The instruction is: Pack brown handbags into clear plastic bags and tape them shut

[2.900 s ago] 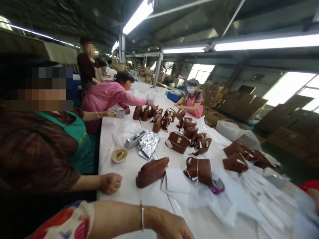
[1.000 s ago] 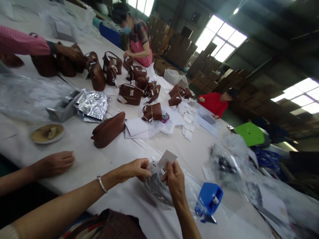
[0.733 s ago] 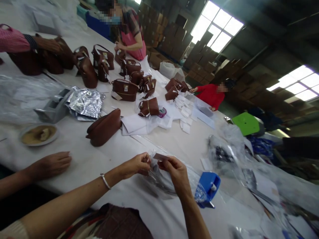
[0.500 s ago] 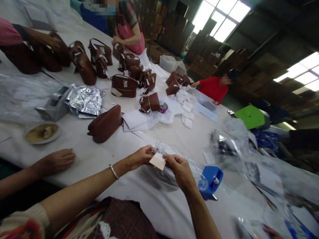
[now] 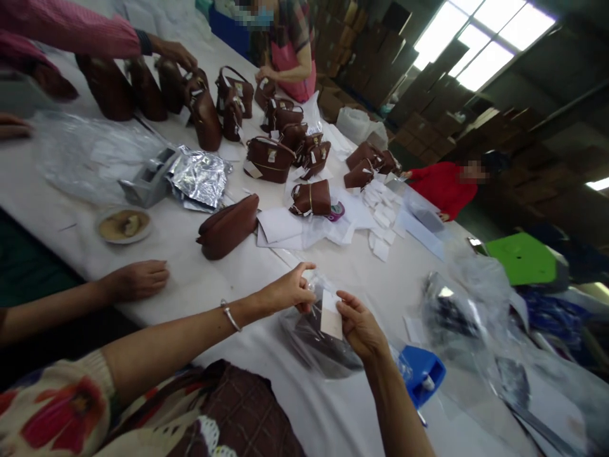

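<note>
My right hand (image 5: 359,320) pinches a small white and cream card (image 5: 332,314) by its right edge. Just left of the card, my left hand (image 5: 292,289) is closed at the top edge of a clear plastic bag (image 5: 314,346), with finger and thumb pressed together. A dark item shows through the bag, which lies on the white table (image 5: 214,292) below both hands. A brown pouch (image 5: 228,227) lies up and to the left of my hands. To the right of my right wrist sits a blue tape dispenser (image 5: 421,374).
Brown handbags (image 5: 269,158) stand across the far table, near white papers (image 5: 380,216). A grey tape dispenser (image 5: 152,178), silver packets (image 5: 200,178) and a bowl (image 5: 124,225) are at left. Another person's hand (image 5: 143,279) rests nearby. Clear plastic (image 5: 476,285) lies at right.
The view has shifted, so the table's things appear further right. The card has turned more upright and is apart from my left hand, which has moved to the bag's edge.
</note>
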A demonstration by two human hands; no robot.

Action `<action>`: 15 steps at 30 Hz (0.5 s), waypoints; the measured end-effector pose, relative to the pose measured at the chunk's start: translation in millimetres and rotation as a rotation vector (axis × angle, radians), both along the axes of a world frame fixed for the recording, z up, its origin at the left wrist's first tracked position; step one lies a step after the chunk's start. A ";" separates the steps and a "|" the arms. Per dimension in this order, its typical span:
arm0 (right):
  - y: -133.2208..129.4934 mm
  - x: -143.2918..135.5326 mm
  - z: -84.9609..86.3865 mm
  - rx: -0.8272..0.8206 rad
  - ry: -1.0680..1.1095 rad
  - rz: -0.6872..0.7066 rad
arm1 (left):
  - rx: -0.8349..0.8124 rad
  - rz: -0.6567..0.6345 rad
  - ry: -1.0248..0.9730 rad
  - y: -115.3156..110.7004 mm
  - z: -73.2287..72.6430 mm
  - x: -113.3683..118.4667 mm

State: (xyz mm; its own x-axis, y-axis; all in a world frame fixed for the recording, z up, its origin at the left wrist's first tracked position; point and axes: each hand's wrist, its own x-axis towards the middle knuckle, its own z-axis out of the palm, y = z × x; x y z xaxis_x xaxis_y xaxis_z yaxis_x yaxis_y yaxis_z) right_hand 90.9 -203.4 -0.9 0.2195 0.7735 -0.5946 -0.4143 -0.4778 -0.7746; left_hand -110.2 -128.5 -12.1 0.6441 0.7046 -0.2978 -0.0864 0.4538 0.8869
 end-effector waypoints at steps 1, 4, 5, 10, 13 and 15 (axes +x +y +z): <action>2.2 3.8 -3.0 -0.021 0.004 -0.011 | 0.072 0.009 -0.017 3.0 -1.2 1.5; 10.2 15.1 -12.4 -0.062 -0.022 -0.024 | 0.435 -0.082 0.030 14.2 -2.5 3.5; 13.5 18.5 -15.0 -0.069 -0.037 -0.018 | 0.594 -0.125 0.085 17.7 -2.1 3.2; 32.0 27.9 -19.6 -0.066 -0.112 0.011 | 1.384 -0.123 0.440 21.6 5.6 -1.6; 38.7 27.5 -17.1 -0.050 -0.149 0.015 | 1.560 -0.040 0.447 14.4 10.5 -7.8; 40.2 25.5 -15.0 -0.040 -0.175 0.022 | 1.569 -0.079 0.356 8.5 12.3 -13.9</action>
